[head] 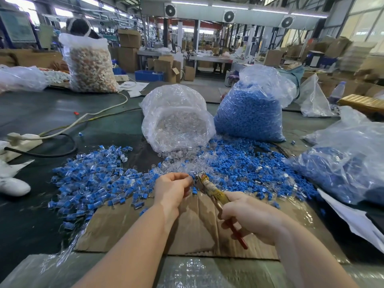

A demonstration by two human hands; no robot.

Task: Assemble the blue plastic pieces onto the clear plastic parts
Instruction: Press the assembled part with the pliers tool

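Observation:
My left hand (173, 189) pinches a small clear-and-blue piece at the jaws of a pair of pliers (209, 187). My right hand (247, 219) grips the pliers' taped yellow and red handles. Both hands hover over a brown cardboard sheet (199, 229). Loose blue plastic pieces (245, 165) lie spread to the right, mixed with clear parts (182, 163). A heap of joined blue-and-clear pieces (93, 181) lies to the left.
A bag of clear parts (176, 121) lies tipped open behind the hands, a bag of blue pieces (249, 115) stands beside it, and another bag (353, 163) sits right. A power strip (18, 142) with cables lies left. A person sits behind a far bag (89, 63).

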